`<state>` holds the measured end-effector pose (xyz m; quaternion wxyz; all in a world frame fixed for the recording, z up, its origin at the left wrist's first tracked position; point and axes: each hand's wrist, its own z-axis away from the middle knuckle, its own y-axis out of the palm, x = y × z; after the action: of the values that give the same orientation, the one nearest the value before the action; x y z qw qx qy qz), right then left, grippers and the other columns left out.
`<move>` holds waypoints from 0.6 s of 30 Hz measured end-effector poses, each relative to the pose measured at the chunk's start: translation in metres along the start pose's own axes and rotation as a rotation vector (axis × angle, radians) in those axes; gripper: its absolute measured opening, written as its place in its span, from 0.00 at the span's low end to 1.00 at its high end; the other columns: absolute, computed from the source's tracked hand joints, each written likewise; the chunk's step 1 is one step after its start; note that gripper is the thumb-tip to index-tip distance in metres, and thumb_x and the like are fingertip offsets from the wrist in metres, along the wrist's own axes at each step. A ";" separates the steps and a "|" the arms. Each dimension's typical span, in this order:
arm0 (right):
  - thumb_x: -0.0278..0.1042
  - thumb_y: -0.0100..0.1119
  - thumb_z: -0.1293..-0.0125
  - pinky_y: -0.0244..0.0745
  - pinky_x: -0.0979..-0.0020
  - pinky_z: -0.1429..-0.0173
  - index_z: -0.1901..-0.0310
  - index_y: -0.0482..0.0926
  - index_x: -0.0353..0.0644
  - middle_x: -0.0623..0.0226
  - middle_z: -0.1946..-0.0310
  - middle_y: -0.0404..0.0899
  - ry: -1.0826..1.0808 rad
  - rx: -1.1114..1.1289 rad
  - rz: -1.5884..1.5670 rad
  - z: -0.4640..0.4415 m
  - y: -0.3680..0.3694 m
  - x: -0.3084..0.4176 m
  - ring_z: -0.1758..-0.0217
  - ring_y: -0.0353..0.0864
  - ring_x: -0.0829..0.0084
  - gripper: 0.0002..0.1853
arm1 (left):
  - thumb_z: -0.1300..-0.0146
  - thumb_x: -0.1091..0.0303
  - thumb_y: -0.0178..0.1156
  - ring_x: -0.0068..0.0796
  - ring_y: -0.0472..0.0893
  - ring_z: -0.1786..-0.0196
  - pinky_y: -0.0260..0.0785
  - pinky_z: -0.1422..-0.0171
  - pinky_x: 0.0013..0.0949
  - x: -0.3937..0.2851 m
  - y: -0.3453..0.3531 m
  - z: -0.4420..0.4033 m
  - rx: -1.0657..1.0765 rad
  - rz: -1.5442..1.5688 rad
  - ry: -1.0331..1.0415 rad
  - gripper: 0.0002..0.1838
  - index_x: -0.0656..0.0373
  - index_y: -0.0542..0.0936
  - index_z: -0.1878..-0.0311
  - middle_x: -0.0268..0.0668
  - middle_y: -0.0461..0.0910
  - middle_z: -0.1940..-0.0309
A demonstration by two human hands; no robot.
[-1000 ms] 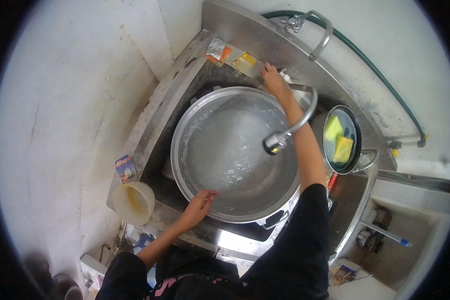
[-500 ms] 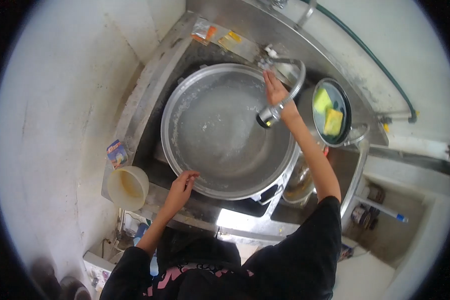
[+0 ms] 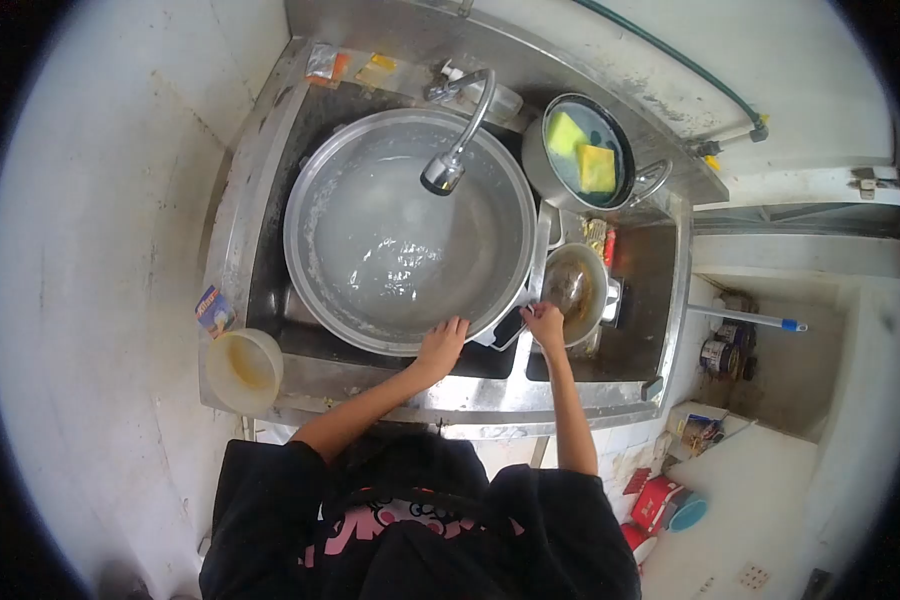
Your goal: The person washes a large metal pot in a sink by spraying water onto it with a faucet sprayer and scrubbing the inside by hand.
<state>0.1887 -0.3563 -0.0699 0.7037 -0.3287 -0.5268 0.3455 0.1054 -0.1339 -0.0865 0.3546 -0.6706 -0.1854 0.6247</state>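
A big round aluminium pot holding cloudy water fills the left sink basin. My left hand lies over its near rim, fingers curled across the edge. Its loop handle sticks out at the lower right, and my right hand has its fingers closed at that handle's outer side. Above the water hangs a chrome gooseneck faucet; I cannot make out any stream from it. Just right of my right hand, a bowl with brownish liquid sits in the right basin.
A smaller pot with two sponges stands behind the right basin. At the left corner are a plastic tub and a blue packet. A blue-tipped pole juts out at right.
My right hand has come down from beside the faucet to the big pot's handle. My left hand has shifted right along the near rim. The view has turned somewhat.
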 end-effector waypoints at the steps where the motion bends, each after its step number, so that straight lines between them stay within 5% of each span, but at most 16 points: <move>1: 0.36 0.63 0.48 0.72 0.70 0.68 0.66 0.74 0.30 0.59 0.79 0.77 0.123 0.069 -0.066 0.002 -0.004 0.006 0.76 0.78 0.69 0.16 | 0.48 0.75 0.54 0.41 0.78 0.61 0.73 0.58 0.40 0.003 0.010 -0.003 0.028 -0.132 -0.005 0.13 0.62 0.70 0.57 0.41 0.73 0.63; 3: 0.37 0.63 0.47 0.71 0.72 0.70 0.67 0.74 0.29 0.61 0.80 0.77 0.232 0.141 -0.135 0.000 -0.001 -0.001 0.77 0.77 0.72 0.16 | 0.48 0.75 0.53 0.41 0.79 0.62 0.74 0.61 0.40 0.006 0.011 -0.003 0.029 -0.145 0.037 0.12 0.62 0.70 0.59 0.41 0.74 0.65; 5: 0.33 0.61 0.42 0.72 0.70 0.73 0.70 0.73 0.32 0.66 0.81 0.72 0.372 0.253 -0.691 -0.008 0.020 -0.043 0.80 0.75 0.72 0.12 | 0.49 0.76 0.52 0.41 0.80 0.64 0.75 0.65 0.40 0.011 0.009 -0.002 0.034 -0.154 0.065 0.10 0.63 0.70 0.61 0.41 0.75 0.66; 9: 0.33 0.58 0.39 0.71 0.71 0.73 0.72 0.71 0.37 0.70 0.83 0.67 0.436 0.326 -0.865 0.017 -0.003 0.027 0.81 0.71 0.74 0.10 | 0.49 0.77 0.51 0.46 0.80 0.65 0.75 0.65 0.42 0.008 -0.018 -0.002 0.117 -0.048 0.030 0.09 0.66 0.70 0.62 0.47 0.77 0.69; 15: 0.27 0.52 0.36 0.55 0.76 0.78 0.76 0.65 0.42 0.78 0.84 0.54 0.392 0.301 -1.065 0.034 -0.026 0.081 0.83 0.54 0.83 0.11 | 0.47 0.80 0.48 0.52 0.79 0.63 0.73 0.60 0.45 -0.007 -0.057 0.003 0.205 -0.001 0.026 0.12 0.70 0.70 0.58 0.53 0.77 0.65; 18: 0.26 0.50 0.35 0.52 0.77 0.78 0.78 0.61 0.45 0.79 0.84 0.52 0.300 0.354 -1.175 0.036 -0.042 0.100 0.83 0.51 0.83 0.14 | 0.49 0.77 0.54 0.51 0.79 0.61 0.72 0.58 0.45 -0.008 -0.074 -0.005 0.249 0.133 -0.033 0.17 0.68 0.69 0.53 0.52 0.78 0.64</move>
<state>0.1803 -0.2923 0.0241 0.8858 0.0922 -0.4500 -0.0667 0.1229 -0.0906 -0.0285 0.3895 -0.6218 -0.0676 0.6761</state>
